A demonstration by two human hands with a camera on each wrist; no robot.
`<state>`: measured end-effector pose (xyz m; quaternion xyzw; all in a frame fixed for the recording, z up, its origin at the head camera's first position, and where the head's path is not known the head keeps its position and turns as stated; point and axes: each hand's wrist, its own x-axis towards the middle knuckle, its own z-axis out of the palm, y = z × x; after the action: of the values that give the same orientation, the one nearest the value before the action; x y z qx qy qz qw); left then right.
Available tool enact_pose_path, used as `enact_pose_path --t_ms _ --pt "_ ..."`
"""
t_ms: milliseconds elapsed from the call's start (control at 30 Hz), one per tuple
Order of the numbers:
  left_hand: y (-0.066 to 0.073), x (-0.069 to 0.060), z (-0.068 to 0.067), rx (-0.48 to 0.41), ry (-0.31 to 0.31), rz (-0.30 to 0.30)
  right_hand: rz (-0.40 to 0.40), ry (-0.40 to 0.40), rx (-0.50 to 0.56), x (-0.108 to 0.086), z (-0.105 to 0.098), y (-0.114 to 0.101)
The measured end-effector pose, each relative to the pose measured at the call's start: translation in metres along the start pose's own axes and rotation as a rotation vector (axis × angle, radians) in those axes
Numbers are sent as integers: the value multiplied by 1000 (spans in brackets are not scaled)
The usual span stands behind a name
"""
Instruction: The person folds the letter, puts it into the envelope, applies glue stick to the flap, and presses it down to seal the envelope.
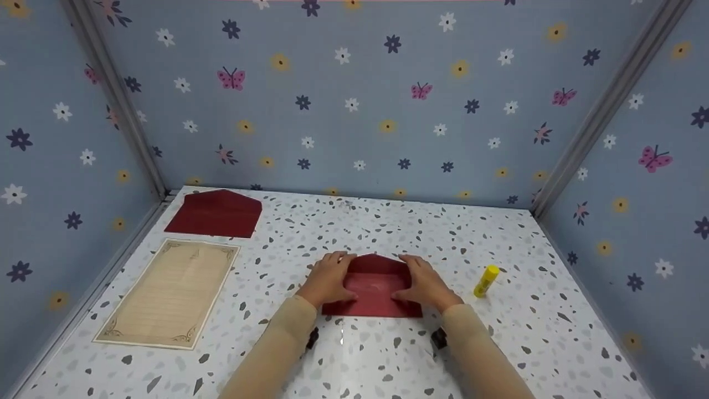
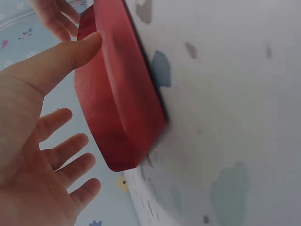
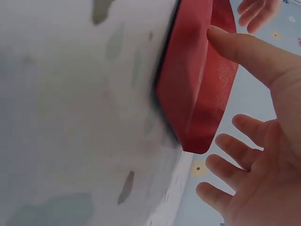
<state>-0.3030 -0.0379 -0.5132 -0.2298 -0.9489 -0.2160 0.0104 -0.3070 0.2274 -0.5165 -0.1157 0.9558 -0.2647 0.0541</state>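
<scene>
A red paper envelope lies on the speckled table in front of the person, its pointed flap unfolded away from them. At its left side is the left hand, thumb tip against the envelope's front panel. The right hand mirrors it at the right side, its thumb likewise touching the panel. In the left wrist view, the left hand's fingers are spread, loosely bent and apart from the paper. The right hand's fingers look just as relaxed in the right wrist view.
A yellow glue stick lies right of the right hand. Toward the left are a second red envelope with its flap unfolded and a beige lined letter sheet with ornate corners. Flower-patterned walls enclose the table on three sides.
</scene>
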Motion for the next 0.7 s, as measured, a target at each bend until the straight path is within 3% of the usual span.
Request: enact_pose_path --t_ms 200,700 --pt "-3 3 2 8 -39 -8 -11 -4 -26 4 2 0" --pt "0 3 5 -71 -16 23 -83 9 -66 -1 2 0"
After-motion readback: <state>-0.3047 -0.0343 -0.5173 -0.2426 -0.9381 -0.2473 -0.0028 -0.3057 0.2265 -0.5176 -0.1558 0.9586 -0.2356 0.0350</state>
